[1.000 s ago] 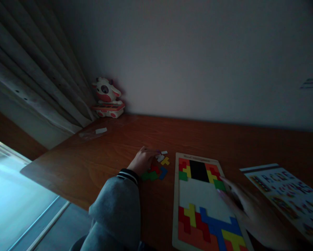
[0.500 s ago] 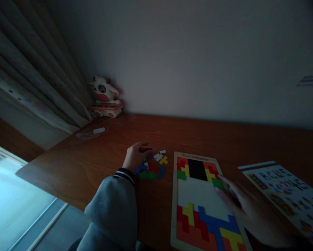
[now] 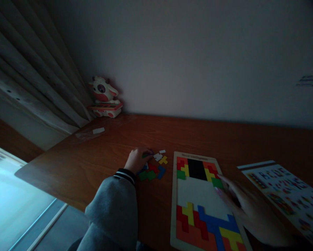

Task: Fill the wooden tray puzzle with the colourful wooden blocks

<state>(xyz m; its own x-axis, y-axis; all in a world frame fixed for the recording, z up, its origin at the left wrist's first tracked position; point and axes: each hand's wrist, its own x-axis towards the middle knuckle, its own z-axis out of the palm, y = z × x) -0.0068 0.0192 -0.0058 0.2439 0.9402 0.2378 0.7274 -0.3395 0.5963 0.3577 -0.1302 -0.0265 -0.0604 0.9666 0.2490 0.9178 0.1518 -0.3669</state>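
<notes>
My left hand (image 3: 138,159) is at the pile of loose puzzle pieces, fingers bent together around something too dark to make out beside a purple piece. Near it lie a green piece (image 3: 147,175), a blue piece (image 3: 161,172), a yellow piece (image 3: 163,160) and white pieces (image 3: 158,157). My right hand (image 3: 240,204) rests at the right edge of the wooden puzzle board (image 3: 174,198), fingers apart, fingertips on or beside a green piece (image 3: 217,183). Coloured pieces fill the board's near end, and more flank a black block (image 3: 197,169) at its far end; its middle is bare.
A printed sheet (image 3: 282,191) with coloured figures lies right of the board. A cow toy (image 3: 104,97) stands at the back left by the curtain (image 3: 41,69). Clear plastic with a white label (image 3: 98,130) lies on the wooden table (image 3: 67,164). The wall is behind.
My left hand has lowered slightly onto the pile, and its fingers have come closer together. My right hand and the board look unchanged.
</notes>
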